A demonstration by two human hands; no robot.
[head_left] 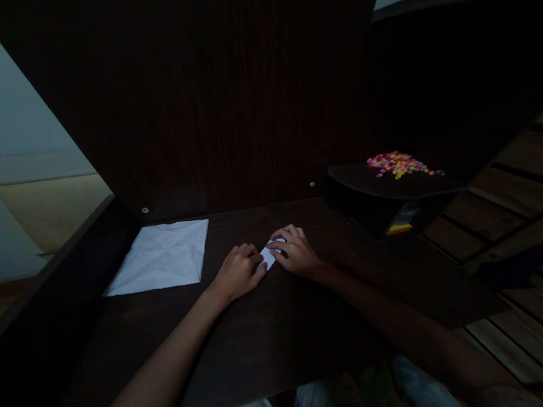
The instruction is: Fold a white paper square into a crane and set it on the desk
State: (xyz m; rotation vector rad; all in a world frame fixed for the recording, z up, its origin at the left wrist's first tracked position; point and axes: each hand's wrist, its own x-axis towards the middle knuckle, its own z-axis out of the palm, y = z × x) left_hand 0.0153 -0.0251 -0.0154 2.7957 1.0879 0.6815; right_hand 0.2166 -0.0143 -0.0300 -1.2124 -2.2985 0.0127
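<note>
A small folded piece of white paper (269,258) lies on the dark desk between my two hands. My left hand (238,271) has its thumb and fingers closed on the paper's left end. From the other side, my right hand (294,251) grips the right end, its fingers curled over the top and hiding part of it. To the left on the desk rests a larger square of white paper (162,256), marked with crossing creases.
A dark side board (58,270) borders the desk on the left, and a tall back panel (217,103) rises behind. At right, a curved shelf (349,179) bears a heap of small colourful pieces (397,164). Below it is a yellow-edged item (400,228).
</note>
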